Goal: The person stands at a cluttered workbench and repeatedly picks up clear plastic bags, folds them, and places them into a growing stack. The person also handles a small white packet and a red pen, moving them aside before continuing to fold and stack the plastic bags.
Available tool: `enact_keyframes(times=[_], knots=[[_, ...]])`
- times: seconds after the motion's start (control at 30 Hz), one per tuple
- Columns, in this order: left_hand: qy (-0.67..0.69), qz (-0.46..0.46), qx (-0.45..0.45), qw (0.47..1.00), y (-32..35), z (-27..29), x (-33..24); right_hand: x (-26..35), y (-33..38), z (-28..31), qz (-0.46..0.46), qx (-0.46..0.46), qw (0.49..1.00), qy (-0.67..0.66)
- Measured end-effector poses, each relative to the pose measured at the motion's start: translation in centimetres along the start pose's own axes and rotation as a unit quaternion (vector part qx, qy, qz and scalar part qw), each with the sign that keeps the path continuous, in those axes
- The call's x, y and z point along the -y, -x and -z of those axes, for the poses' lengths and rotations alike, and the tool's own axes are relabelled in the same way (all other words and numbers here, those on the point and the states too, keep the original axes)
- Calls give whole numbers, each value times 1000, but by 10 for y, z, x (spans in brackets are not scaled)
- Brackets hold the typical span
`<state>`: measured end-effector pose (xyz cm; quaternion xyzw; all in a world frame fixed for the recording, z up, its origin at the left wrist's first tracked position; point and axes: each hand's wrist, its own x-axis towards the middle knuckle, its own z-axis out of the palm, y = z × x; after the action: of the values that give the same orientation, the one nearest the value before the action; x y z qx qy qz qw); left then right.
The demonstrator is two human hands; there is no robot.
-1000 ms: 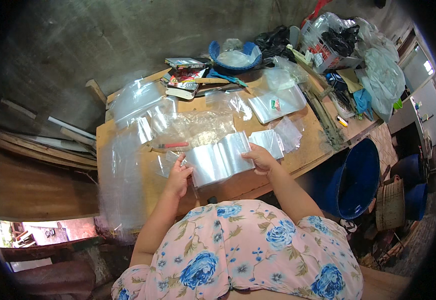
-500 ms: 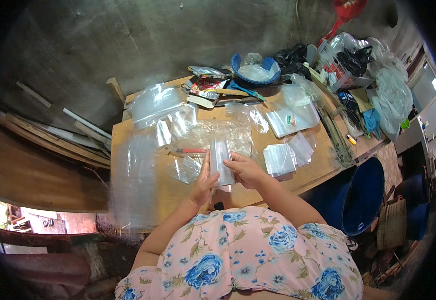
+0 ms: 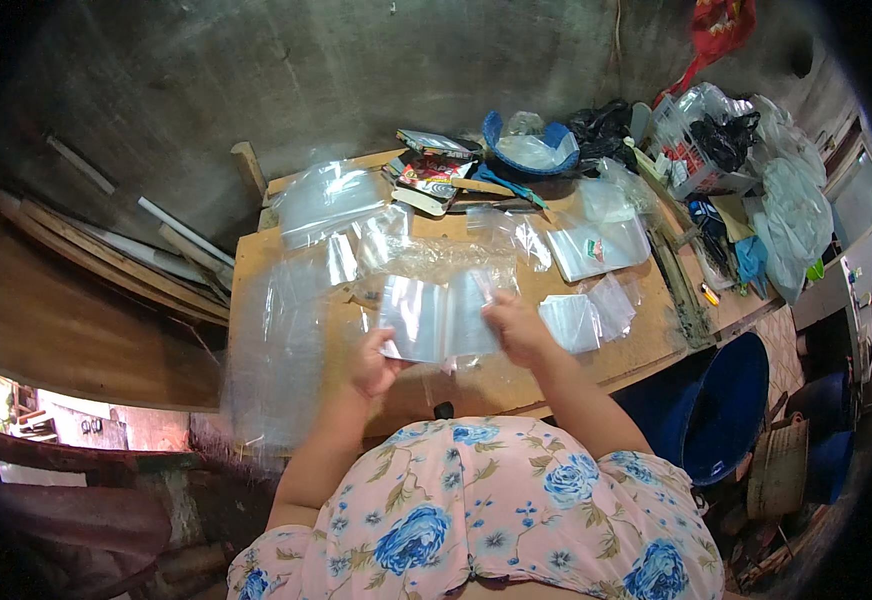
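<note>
Between my hands, just above the near part of the wooden table (image 3: 386, 395), is an opened-out clear plastic cover (image 3: 417, 318) with a fold down its middle. My left hand (image 3: 376, 362) pinches its left edge. My right hand (image 3: 518, 325) grips the right side, thumb on the plastic. Right of my right hand lie small clear plastic sleeves (image 3: 570, 322). Beyond the cover a crinkled clear plastic sheet (image 3: 446, 256) is spread on the table, and large clear sheets (image 3: 276, 340) lie to the left.
At the back sit a blue basket (image 3: 531, 152) with plastic inside and a pile of books (image 3: 434, 172). A stack of clear packs (image 3: 596, 248) lies right of centre. A crate with bags (image 3: 701, 165) stands far right. Blue barrels (image 3: 731, 400) stand beside the table's right edge.
My hands have moved apart, and the plastic cover, folded narrow before, is now spread open between them. The whole view has shifted slightly.
</note>
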<state>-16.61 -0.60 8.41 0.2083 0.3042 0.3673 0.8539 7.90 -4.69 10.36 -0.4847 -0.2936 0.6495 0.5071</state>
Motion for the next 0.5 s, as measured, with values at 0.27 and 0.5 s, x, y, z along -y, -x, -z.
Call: enact_keyframes(times=[0.27,0.5], knots=[[100,-67,-24,992,30,42,-52,58,17,33,107,-74,988,-88],[-120,-91,-9,989,34,-3,-14,34,16,-30,109,-18,952,286]])
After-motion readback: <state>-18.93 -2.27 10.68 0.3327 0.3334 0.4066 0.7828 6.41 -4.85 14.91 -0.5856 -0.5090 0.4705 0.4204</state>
